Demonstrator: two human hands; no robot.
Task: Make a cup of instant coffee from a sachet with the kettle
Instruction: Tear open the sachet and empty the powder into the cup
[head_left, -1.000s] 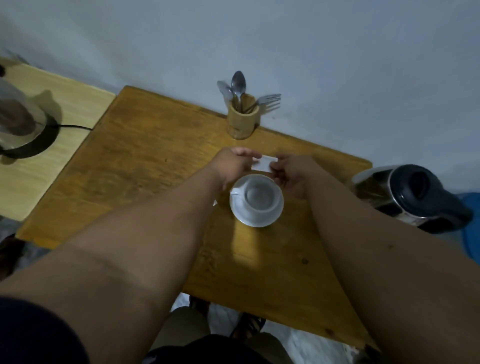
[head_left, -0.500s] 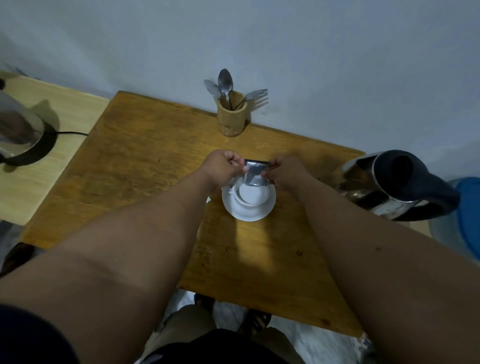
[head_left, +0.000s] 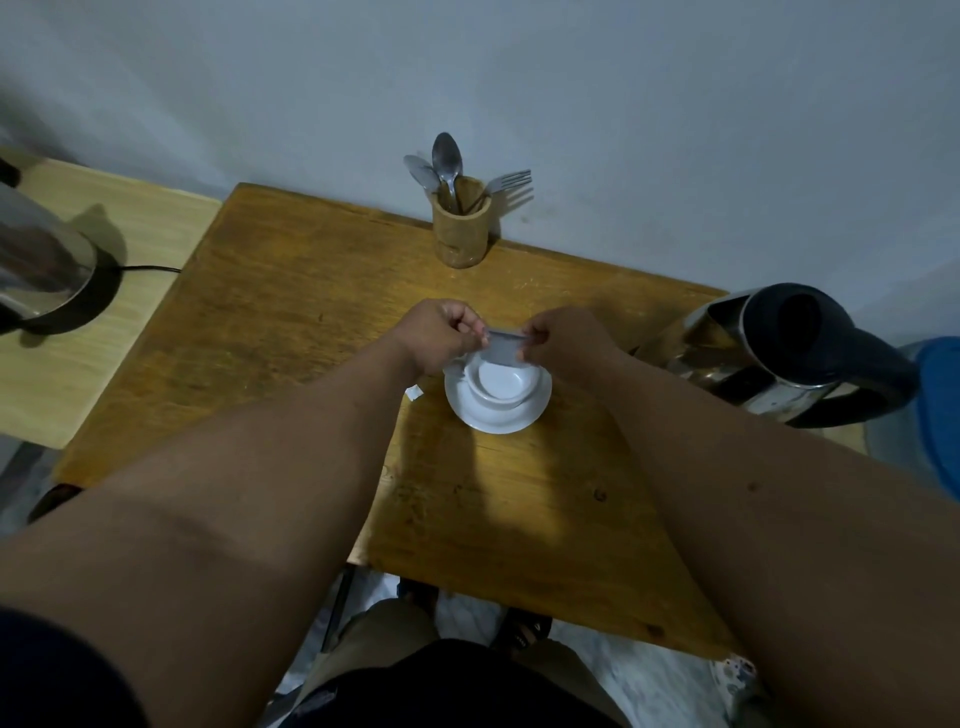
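Head: kettle (head_left: 795, 358) right of cup (head_left: 500, 382), cutlery holder (head_left: 460, 228) behind.

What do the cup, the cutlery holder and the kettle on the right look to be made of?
Cup: glossy white, probably glazed ceramic. Cutlery holder: tan, uneven and matte, likely bamboo or wood. Kettle: mirror-like body suggests polished steel; its matte black lid and handle look plastic.

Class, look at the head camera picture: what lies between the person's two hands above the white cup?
In the head view, a small silvery sachet spans the gap, pinched by the left hand and right hand, above the white cup.
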